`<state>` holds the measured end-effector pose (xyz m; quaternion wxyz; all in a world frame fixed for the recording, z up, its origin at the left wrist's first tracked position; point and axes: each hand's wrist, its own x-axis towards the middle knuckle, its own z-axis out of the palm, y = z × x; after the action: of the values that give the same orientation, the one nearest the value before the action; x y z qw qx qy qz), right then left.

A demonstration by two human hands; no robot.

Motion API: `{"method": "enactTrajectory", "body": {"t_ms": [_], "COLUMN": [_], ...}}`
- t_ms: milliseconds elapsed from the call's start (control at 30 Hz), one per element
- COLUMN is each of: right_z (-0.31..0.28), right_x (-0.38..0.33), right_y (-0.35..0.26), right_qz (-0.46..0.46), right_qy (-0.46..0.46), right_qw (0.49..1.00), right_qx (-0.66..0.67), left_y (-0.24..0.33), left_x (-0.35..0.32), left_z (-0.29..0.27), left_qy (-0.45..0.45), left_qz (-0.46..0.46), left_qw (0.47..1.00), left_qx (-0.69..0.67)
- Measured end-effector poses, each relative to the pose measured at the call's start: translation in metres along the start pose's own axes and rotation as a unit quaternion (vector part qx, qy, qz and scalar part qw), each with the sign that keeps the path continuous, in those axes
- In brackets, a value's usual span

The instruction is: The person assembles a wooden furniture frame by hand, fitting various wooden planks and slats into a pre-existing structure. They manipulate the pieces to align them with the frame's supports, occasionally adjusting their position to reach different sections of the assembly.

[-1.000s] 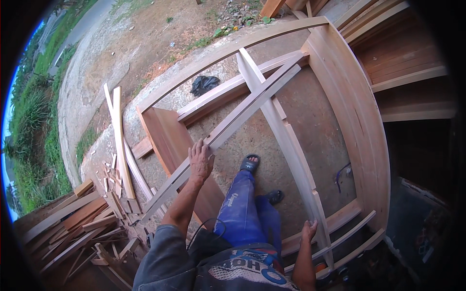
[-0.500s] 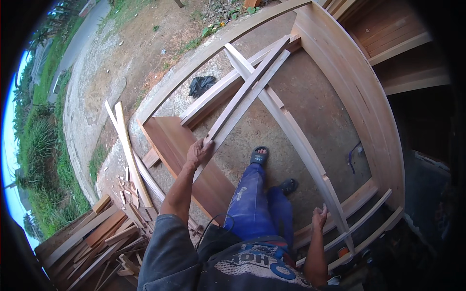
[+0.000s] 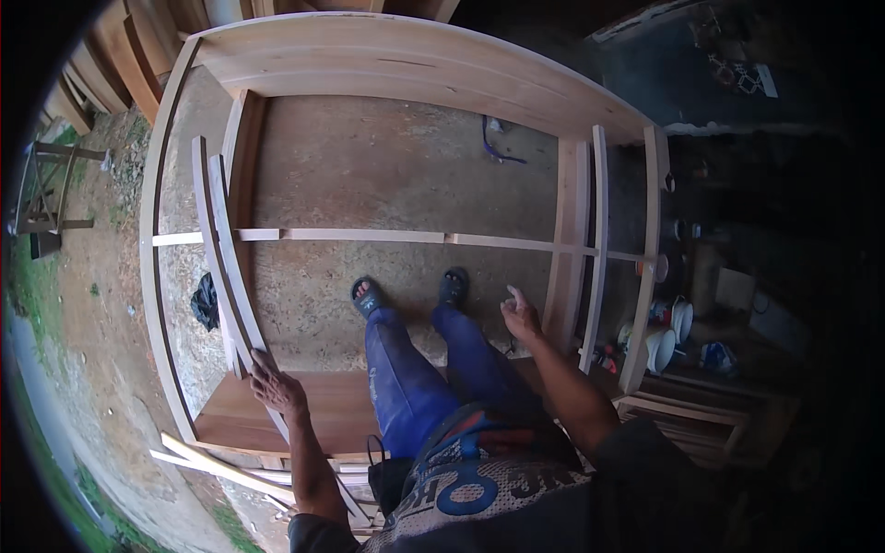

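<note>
My left hand (image 3: 278, 385) is closed around the near end of a long pale wooden strip (image 3: 214, 241). A second strip (image 3: 238, 267) runs close alongside it, passing under my hand. Both lie slantwise over a large wooden frame (image 3: 406, 64), crossing its long middle bar (image 3: 359, 237) near the left end. My right hand (image 3: 523, 315) hovers inside the frame, left of the right-hand crosspiece (image 3: 564, 230). It holds nothing; the index finger is stretched out and the others partly bent.
I stand inside the frame on a concrete floor (image 3: 396, 157). A wide brown board (image 3: 318, 415) forms its near side. A black plastic bag (image 3: 205, 302) lies at left, a purple cord (image 3: 493, 143) near the far side. Loose strips (image 3: 221, 468) lie lower left; containers (image 3: 660, 348) stand at right.
The view has swung to the right, so the frame appears turned. My left hand stays at the strips' near end. My right hand has moved away from the middle bar's right end, inside the frame.
</note>
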<state>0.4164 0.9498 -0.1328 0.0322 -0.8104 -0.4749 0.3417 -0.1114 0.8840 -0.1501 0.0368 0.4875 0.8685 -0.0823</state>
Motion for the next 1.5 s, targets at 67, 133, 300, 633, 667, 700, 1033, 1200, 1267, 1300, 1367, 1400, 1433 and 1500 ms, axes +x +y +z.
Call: {"method": "enactTrajectory", "body": {"t_ms": [67, 133, 300, 633, 667, 700, 1033, 1200, 1267, 1300, 1367, 1400, 1433, 1500], "right_z": [-0.010, -0.014, -0.047, -0.101, -0.101, -0.102, -0.094, -0.154, -0.166, -0.168, -0.172, -0.164, -0.157, -0.160], "right_x": [-0.005, -0.008, -0.016, 0.005, 0.011, 0.015, 0.013, -0.017, -0.018, -0.014, -0.003, 0.007, 0.011, 0.016], "right_y": [0.037, 0.079, 0.189, 0.277, 0.279, 0.284, 0.305, 0.276, 0.271, 0.279, 0.320, 0.347, 0.383, 0.411], "right_qz": [0.041, 0.073, 0.127, 0.294, 0.283, 0.286, 0.161, 0.118, 0.086, 0.078, 0.069, 0.065, 0.072, 0.087], "right_qy": [0.016, 0.056, 0.221, 0.203, 0.193, 0.183, 0.240, 0.268, 0.309, 0.330, 0.352, 0.371, 0.391, 0.407], "right_qw": [0.999, 0.996, 0.961, 0.932, 0.938, 0.939, 0.957, 0.956, 0.947, 0.941, 0.933, 0.926, 0.917, 0.907], "right_qx": [0.015, 0.019, -0.108, -0.060, -0.061, -0.053, 0.015, -0.007, -0.016, -0.024, -0.023, -0.020, -0.030, -0.070], "left_y": [0.002, 0.011, 0.013, 0.148, 0.166, 0.186, 0.324, 0.379, 0.393, 0.399, 0.417, 0.430, 0.452, 0.455], "left_x": [0.011, 0.013, 0.010, -0.034, -0.038, -0.045, -0.077, -0.084, -0.076, -0.070, -0.056, -0.052, -0.056, -0.045], "left_z": [-0.003, -0.003, -0.008, -0.114, -0.132, -0.150, -0.175, -0.188, -0.186, -0.187, -0.181, -0.179, -0.190, -0.191], "left_qy": [-0.016, 0.042, -0.079, -0.167, -0.209, -0.246, -0.531, -0.601, -0.635, -0.635, -0.599, -0.584, -0.562, -0.447], "left_qz": [0.033, 0.064, 0.084, 0.112, 0.093, 0.087, 0.122, 0.095, 0.084, 0.097, 0.142, 0.169, 0.184, 0.242], "left_qw": [0.999, 0.996, 0.988, 0.872, 0.851, 0.810, 0.655, 0.609, 0.546, 0.556, 0.591, 0.603, 0.619, 0.675], "left_qx": [-0.027, -0.042, -0.107, -0.447, -0.473, -0.524, -0.523, -0.509, -0.540, -0.528, -0.521, -0.517, -0.517, -0.535]}}
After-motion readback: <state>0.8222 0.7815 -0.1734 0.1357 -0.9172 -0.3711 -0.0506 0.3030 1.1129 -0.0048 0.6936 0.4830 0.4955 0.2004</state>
